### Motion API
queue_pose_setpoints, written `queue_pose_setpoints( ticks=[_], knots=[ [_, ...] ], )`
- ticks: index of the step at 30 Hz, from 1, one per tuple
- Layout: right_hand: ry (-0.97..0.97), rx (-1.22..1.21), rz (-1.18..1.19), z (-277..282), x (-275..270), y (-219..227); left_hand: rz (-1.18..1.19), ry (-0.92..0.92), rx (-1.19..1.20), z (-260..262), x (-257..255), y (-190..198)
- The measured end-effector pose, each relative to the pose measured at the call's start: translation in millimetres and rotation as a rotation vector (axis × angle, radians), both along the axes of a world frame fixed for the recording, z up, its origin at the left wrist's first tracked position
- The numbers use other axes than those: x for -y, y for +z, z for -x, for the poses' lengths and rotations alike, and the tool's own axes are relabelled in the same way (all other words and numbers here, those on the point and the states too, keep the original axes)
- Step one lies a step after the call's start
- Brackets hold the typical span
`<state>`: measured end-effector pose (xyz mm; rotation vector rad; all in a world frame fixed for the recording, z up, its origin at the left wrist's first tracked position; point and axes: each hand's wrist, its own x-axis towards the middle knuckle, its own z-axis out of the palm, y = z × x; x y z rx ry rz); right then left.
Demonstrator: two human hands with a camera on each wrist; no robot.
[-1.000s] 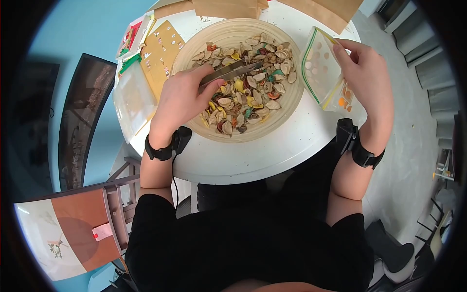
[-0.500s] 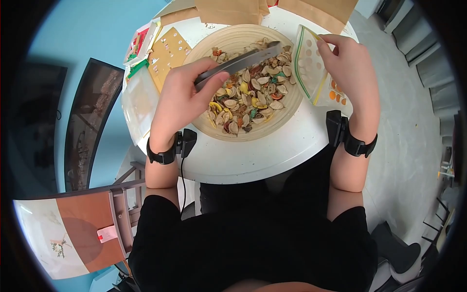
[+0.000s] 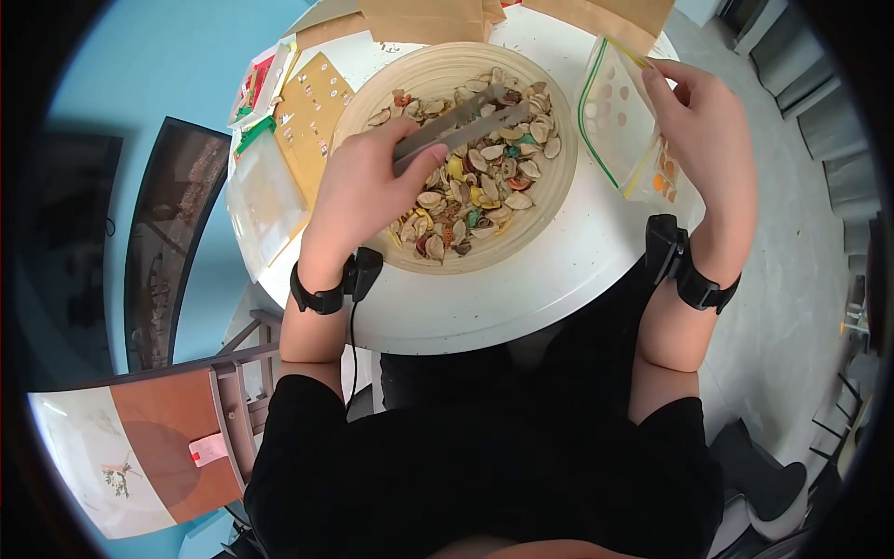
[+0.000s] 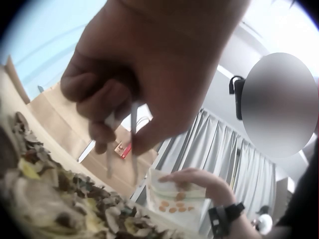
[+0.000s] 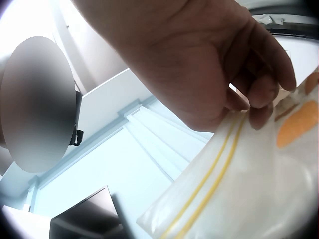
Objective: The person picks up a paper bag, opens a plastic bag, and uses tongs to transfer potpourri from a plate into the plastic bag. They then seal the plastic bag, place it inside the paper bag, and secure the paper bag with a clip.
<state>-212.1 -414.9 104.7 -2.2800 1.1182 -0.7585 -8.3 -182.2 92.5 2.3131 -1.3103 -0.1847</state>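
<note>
In the head view my left hand (image 3: 363, 186) grips metal tongs (image 3: 456, 129) by the closed end, their two arms spread above the dried petals and pods (image 3: 475, 186) in a round wooden bowl (image 3: 358, 102). Nothing shows between the tips. The left wrist view shows thumb and fingers around the tongs (image 4: 133, 144). My right hand (image 3: 703, 130) pinches the top edge of a clear zip bag (image 3: 615, 112) right of the bowl, its mouth parted. Orange dots mark the bag (image 5: 239, 189) in the right wrist view, where fingertips hold it by the yellow seal.
Brown paper bags (image 3: 419, 19) lie behind the bowl. At the left of the white table (image 3: 484, 312) are a tan sheet with small stickers (image 3: 312, 116), a clear plastic bag (image 3: 261, 205) and a small box with red and green items (image 3: 259, 88).
The tongs moved down toward the dried pieces from their raised pose half a second ago, and their arms spread apart. My right hand moved slightly right with the zip bag, whose mouth widened.
</note>
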Motion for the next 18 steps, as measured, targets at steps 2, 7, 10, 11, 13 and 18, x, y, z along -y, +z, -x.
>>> queue_pose_setpoints(
  ticks=[2,7,10,11,13,18],
  knots=[
    [0.001,-0.010,-0.014,2,1,-1,-0.035,-0.038,0.050,-1,1,-9],
    [0.020,-0.049,0.022,3,-1,-2,-0.089,-0.114,0.044,2,-7,-4],
    [0.039,-0.055,0.010,1,-3,-2,-0.102,-0.132,0.092,2,-8,-4],
    [0.046,-0.054,0.003,0,-3,-2,-0.105,-0.133,0.114,2,-8,-4],
    [0.055,-0.069,0.009,-2,-4,-3,-0.130,-0.116,0.113,1,-6,-7],
    [0.061,-0.064,0.013,-8,-6,-5,-0.117,-0.108,0.070,-2,-4,-7]
  ],
)
